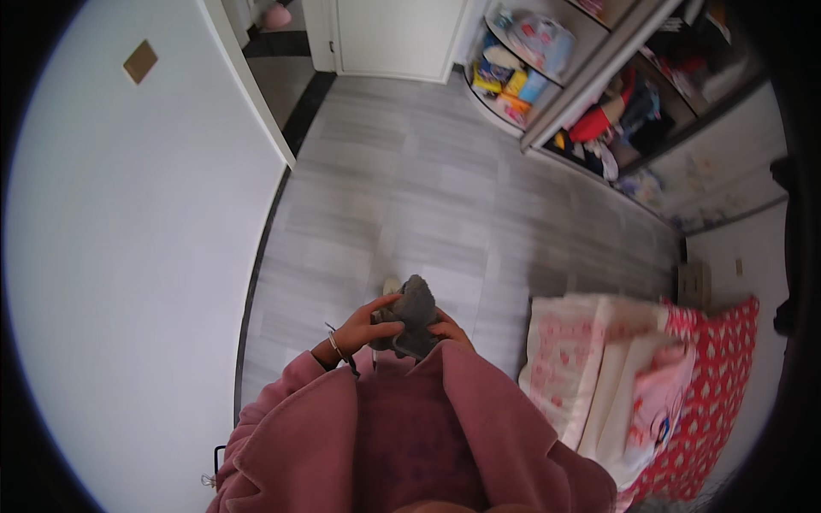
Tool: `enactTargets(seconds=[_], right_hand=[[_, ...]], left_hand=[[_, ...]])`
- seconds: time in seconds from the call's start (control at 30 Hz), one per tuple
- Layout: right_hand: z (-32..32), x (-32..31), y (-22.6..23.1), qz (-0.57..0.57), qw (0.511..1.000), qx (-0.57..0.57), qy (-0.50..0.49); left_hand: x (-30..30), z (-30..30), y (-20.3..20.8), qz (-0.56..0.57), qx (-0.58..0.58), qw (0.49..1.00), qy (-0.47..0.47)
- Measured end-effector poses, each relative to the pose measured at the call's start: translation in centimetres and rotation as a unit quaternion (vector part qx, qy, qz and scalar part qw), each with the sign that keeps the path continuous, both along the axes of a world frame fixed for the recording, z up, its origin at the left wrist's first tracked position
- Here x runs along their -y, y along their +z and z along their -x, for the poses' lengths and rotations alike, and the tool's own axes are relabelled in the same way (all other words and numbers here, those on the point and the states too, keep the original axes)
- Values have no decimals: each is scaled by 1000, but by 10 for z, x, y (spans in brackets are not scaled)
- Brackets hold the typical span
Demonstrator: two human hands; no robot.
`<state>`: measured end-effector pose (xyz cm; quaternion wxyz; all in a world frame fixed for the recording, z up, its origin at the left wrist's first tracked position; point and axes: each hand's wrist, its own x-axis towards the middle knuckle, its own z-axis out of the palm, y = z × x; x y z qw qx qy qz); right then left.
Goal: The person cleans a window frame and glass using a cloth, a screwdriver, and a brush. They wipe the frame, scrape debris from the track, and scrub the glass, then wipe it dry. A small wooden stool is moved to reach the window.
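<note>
A small dark grey, fuzzy bundle of cloth [417, 301] is held up in front of my chest; its exact kind does not show. My left hand [369, 325] is closed on its left side, thumb lying across the cloth. On the other side my right hand [451, 330] grips it too, partly hidden by the bundle and my pink coat [295, 410]. A bracelet [335, 344] circles my left wrist. Just beyond the bundle, a small pale thing [391, 285] shows, too little of it to name.
A bed with a pale quilt [564, 350] and a red patterned cover [723, 385] stands at the right. Shelves [517, 124] and an open wardrobe [633, 111] with clothes are at the far right. A white wall [128, 256] runs along the left, beside a doorway [282, 85]. Grey flooring [410, 171] stretches ahead.
</note>
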<state>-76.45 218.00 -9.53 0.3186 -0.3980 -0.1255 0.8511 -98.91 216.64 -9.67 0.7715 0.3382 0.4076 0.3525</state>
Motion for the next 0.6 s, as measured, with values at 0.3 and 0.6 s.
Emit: enactTargets(seconds=[0.3, 0.6], right_hand=[[112, -296, -23, 14, 991, -51, 126], [262, -596, -31, 4, 992, -64, 112]], left_hand=[[-242, 97, 7, 72, 38, 980, 182], [-528, 248, -20, 38, 76, 978, 188]])
